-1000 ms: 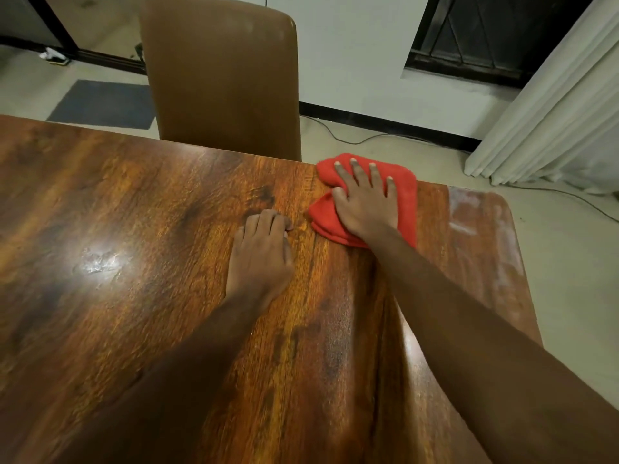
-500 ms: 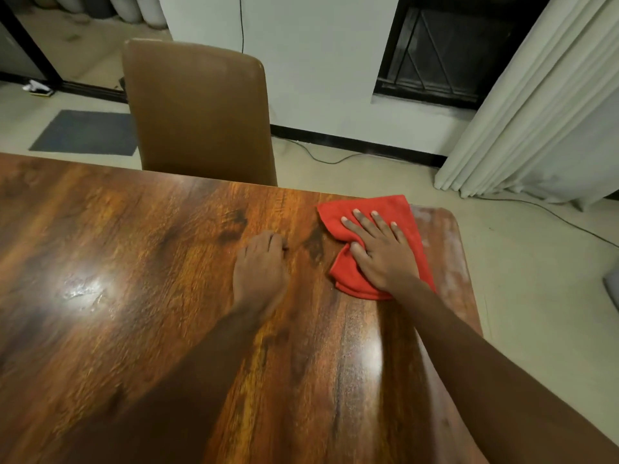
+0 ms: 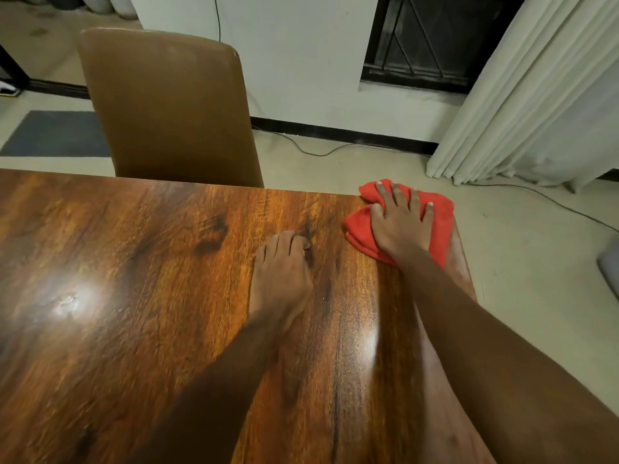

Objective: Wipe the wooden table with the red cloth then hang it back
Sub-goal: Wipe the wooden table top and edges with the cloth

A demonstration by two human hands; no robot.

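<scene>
Brown padded chair [image 3: 174, 108], back upright. White wall [image 3: 301, 61], black skirting [image 3: 341, 130]. Dark barred opening [image 3: 432, 38], possibly a window. White pleated curtain [image 3: 536, 95] reaching pale floor [image 3: 519, 262]. Grey mat [image 3: 57, 133]. Black cable [image 3: 321, 152] lying on floor.

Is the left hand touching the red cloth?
No, the left hand rests on the bare wooden table, apart from the red cloth, which lies under the right hand alone.
</scene>
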